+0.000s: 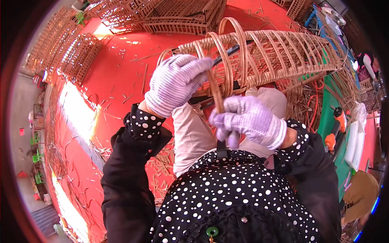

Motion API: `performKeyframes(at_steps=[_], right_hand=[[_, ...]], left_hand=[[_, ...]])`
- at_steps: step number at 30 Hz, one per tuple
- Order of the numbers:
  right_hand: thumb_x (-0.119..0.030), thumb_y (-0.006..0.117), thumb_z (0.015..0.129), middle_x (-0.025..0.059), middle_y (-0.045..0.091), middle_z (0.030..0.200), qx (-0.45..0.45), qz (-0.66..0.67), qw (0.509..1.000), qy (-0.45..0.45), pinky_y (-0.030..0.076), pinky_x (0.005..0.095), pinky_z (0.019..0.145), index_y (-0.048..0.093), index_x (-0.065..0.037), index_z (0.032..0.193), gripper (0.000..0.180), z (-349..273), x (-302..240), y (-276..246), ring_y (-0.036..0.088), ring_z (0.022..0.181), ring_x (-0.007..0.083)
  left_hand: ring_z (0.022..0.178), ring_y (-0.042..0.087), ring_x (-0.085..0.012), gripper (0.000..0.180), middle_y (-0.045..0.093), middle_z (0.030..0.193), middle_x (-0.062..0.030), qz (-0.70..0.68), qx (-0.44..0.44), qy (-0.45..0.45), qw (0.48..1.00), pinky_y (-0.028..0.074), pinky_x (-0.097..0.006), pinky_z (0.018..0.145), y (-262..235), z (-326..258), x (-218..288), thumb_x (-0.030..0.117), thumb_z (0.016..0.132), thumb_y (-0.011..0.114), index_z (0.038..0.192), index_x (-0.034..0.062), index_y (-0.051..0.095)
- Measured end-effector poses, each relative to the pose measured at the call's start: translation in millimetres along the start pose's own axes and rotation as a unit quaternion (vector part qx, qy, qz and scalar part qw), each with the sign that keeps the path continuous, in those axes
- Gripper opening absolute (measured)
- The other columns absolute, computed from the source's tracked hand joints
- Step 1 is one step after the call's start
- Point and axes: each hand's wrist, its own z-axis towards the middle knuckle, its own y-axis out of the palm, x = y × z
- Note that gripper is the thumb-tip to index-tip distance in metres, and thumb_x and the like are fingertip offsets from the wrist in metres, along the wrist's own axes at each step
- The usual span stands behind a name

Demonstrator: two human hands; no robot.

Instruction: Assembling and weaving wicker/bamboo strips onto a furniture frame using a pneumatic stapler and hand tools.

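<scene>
- The left hand [175, 83], in a pale lilac knitted glove, is closed over the near rim of a half-woven wicker basket [279, 56] and pins the top of a rattan strip [215, 94] against it.
- The right hand [250, 120], gloved the same way, is clamped round the lower part of that strip — just near and right of the left hand, the two almost touching.
- The basket lies on its side across the person's lap, its open ribs running away to the far right.
- A pale trouser leg [190, 135] shows beneath both hands.
- On the red floor [121, 69], cut slivers lie scattered to the left and near side.
- Finished woven crates [178, 16] are stacked at the far edge — well apart from the hands.
- At the right, an orange power tool [336, 125] rests on a green surface.
</scene>
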Motion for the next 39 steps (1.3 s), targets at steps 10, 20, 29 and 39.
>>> performKeyframes(at_steps=[10,20,29,39], right_hand=[[-0.008,0.063,0.077,0.0077,0.06,0.087,0.2,-0.303,0.852,-0.378,0.047,0.0291,0.07,0.063,-0.002,0.093,0.016,24.5,49.8,-14.5,0.059,0.08,0.0194],[-0.009,0.065,0.075,0.011,0.061,0.086,0.205,-0.248,0.832,-0.452,0.048,0.0312,0.07,0.063,-0.004,0.091,0.017,41.6,55.2,-7.7,0.06,0.079,0.0253],[-0.01,0.058,0.08,0.0175,0.061,0.085,0.207,-0.235,0.872,-0.376,0.048,0.033,0.068,0.054,-0.002,0.104,0.026,25.4,29.4,-1.1,0.061,0.081,0.0292],[-0.019,0.049,0.084,0.0072,0.058,0.057,0.102,-0.391,0.911,-0.086,0.043,0.0262,0.034,0.061,0.0,0.077,0.023,51.9,-73.8,-23.0,0.054,0.036,0.0159]], left_hand=[[0.087,0.058,-0.0249,0.018,0.063,0.083,-0.0065,0.041,-0.073,0.017,0.996,0.044,-0.037,0.08,-14.7,4.8,-6.6,0.013,0.073,0.062,0.091,0.0076,0.062],[0.075,0.059,-0.0281,0.016,0.058,0.065,-0.0092,0.063,-0.433,0.02,0.899,0.021,-0.045,0.105,-23.5,47.4,-7.6,0.021,0.075,0.055,0.071,0.0066,0.063],[0.069,0.059,-0.0155,0.008,0.06,0.075,-0.008,-0.159,-0.155,-0.215,0.951,0.046,-0.028,0.065,-39.5,15.2,7.9,0.006,0.076,0.06,0.079,-0.0006,0.059],[0.065,0.059,-0.0112,0.009,0.061,0.072,-0.0067,-0.337,0.052,-0.231,0.911,0.049,-0.025,0.06,-22.1,-6.4,19.6,0.007,0.08,0.061,0.084,-0.0012,0.059]])
